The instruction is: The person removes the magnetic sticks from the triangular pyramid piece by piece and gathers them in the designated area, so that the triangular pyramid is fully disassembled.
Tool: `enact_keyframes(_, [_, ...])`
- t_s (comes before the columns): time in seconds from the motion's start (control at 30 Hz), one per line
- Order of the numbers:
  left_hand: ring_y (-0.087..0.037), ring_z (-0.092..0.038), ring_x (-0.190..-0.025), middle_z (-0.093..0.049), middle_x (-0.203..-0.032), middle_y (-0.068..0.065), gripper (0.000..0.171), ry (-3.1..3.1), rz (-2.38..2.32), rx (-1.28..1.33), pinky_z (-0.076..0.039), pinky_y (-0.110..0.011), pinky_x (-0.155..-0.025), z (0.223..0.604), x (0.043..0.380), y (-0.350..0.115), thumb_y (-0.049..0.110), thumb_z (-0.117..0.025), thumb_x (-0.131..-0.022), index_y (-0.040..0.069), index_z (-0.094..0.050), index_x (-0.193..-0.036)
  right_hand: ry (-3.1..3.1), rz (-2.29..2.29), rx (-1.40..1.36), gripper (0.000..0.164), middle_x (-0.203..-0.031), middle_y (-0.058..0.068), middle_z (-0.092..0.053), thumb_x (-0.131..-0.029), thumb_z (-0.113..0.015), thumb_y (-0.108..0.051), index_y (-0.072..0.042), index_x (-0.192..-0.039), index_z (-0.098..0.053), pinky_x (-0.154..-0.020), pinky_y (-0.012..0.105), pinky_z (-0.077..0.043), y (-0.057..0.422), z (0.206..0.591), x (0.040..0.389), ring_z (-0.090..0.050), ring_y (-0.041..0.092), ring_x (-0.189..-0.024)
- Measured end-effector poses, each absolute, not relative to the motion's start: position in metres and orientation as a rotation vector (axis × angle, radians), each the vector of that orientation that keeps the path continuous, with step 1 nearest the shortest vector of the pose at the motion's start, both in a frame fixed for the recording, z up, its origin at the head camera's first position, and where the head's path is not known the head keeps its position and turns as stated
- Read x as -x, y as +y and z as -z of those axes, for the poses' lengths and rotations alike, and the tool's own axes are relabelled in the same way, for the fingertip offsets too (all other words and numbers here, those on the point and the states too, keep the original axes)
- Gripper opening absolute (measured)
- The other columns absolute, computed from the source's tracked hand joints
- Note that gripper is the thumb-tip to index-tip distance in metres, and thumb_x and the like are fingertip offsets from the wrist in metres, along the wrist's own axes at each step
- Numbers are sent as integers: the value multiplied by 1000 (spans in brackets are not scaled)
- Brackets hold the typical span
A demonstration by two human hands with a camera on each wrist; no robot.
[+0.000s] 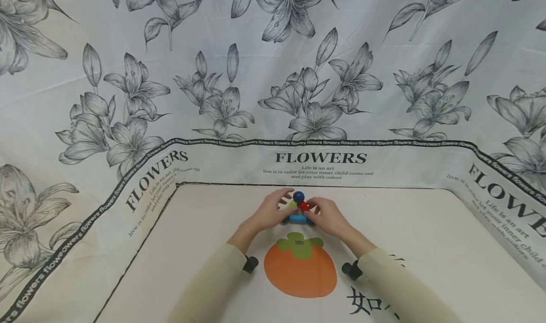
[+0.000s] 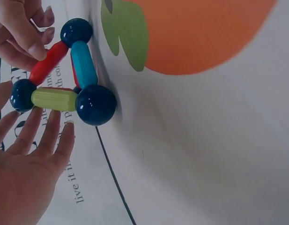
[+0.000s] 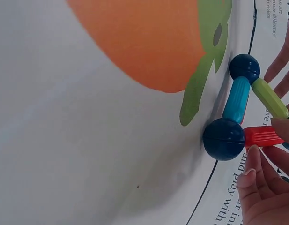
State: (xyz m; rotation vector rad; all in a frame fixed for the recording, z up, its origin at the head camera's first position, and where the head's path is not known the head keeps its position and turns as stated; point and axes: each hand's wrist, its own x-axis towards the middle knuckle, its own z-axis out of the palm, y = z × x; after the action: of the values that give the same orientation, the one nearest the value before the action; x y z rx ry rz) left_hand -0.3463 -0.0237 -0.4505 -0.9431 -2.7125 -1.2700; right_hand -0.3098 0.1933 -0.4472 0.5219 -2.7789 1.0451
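Observation:
A small frame of magnetic rods and balls stands on the cloth-covered table. Its top is a dark blue ball (image 1: 298,197), and a light blue rod (image 1: 297,218) forms the near bottom edge between two more dark blue balls. A yellow-green rod (image 2: 54,100) slopes up the left side, a red rod (image 3: 262,136) up the right. More red shows behind, mostly hidden. My left hand (image 1: 270,210) has its fingers spread and fairly straight, tips right at the yellow-green rod. With thumb and fingers, my right hand (image 1: 330,216) pinches the red rod.
An orange persimmon print (image 1: 300,271) with green leaves lies on the tablecloth just in front of the frame. Behind the table's far edge hangs a white cloth (image 1: 230,164) with flower drawings and lettering. Black characters (image 1: 362,301) are printed near the right forearm.

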Motion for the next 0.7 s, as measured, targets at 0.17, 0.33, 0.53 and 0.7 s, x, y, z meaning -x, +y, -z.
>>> enact_keyframes(0.17, [-23, -68, -107, -68, -121, -9, 41, -2712, 1308, 903, -55, -34, -92, 451, 354, -12, 21, -61, -104, 13, -55, -143, -2787, -1063, -487, 21, -106, 12, -73, -93, -73, -9, 0, -112, -72, -69, 30, -52, 192, 449, 317, -62, 19, -82])
enact_keyframes(0.33, [-22, -68, -103, -69, -118, -7, 37, -2716, 1346, 827, -55, -34, -91, 451, 356, -7, 25, -63, -103, 14, -60, -138, -2787, -1080, -462, 18, -99, 8, -73, -93, -74, -10, -2, -109, -74, -69, 31, -53, 190, 451, 322, -63, 19, -81])
enact_keyframes(0.53, [-21, -68, -102, -69, -117, -6, 33, -2720, 1404, 731, -56, -36, -91, 452, 359, -3, 33, -66, -101, 18, -64, -131, -2780, -1051, -467, 17, -95, 6, -72, -93, -75, -11, -3, -108, -74, -72, 32, -52, 188, 455, 328, -61, 19, -81])
enact_keyframes(0.7, [-21, -68, -102, -69, -116, -6, 31, -2718, 1400, 738, -56, -37, -91, 453, 360, -2, 32, -65, -102, 16, -64, -128, -2781, -1039, -503, 15, -91, 4, -71, -93, -75, -10, -3, -106, -74, -70, 32, -50, 188, 455, 329, -59, 18, -79])
